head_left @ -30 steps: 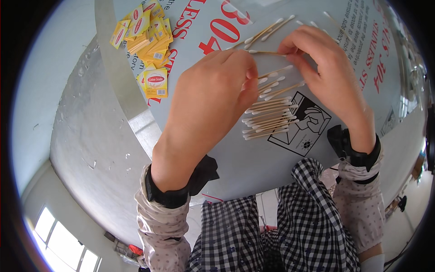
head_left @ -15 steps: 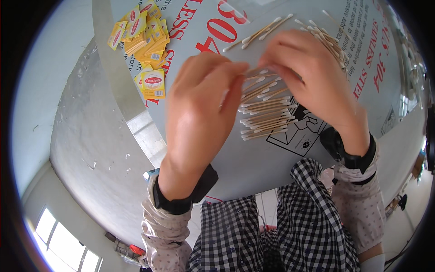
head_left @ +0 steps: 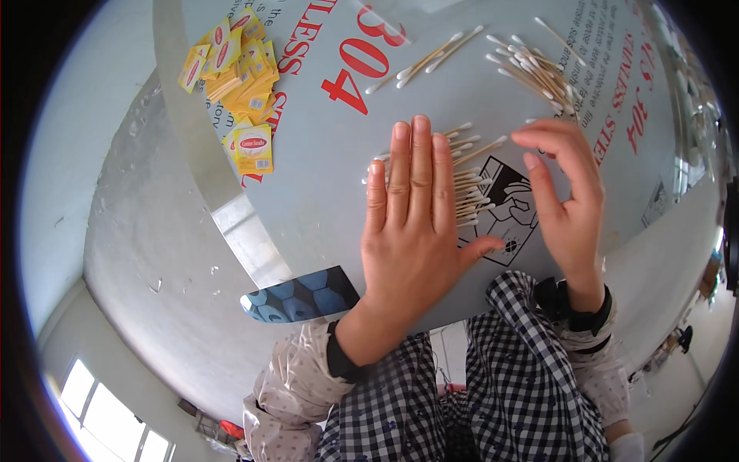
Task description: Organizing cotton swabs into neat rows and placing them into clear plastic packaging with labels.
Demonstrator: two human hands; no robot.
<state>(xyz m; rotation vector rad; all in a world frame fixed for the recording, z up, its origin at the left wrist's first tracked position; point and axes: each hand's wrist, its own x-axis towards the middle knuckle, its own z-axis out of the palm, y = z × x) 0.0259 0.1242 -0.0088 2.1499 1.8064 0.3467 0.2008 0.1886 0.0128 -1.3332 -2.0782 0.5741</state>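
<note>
The left hand [head_left: 412, 223] lies palm down over the left part of a row of cotton swabs [head_left: 471, 190] on the film-covered table [head_left: 323, 208], its four fingers stretched straight and nearly together, its thumb spread out to the right, gripping nothing that shows; how firmly it presses cannot be told. The swabs' white tips stick out past its right edge. The right hand [head_left: 566, 185] is just right of the row, index finger and thumb curved with a gap between their tips and nothing visible in that gap. Beyond it lies a loose pile of swabs [head_left: 543, 73], with a small group of swabs [head_left: 427, 60] to the pile's left. Yellow cotton-swab packets [head_left: 245, 73] are heaped near the table's left edge, well apart from both hands
</note>
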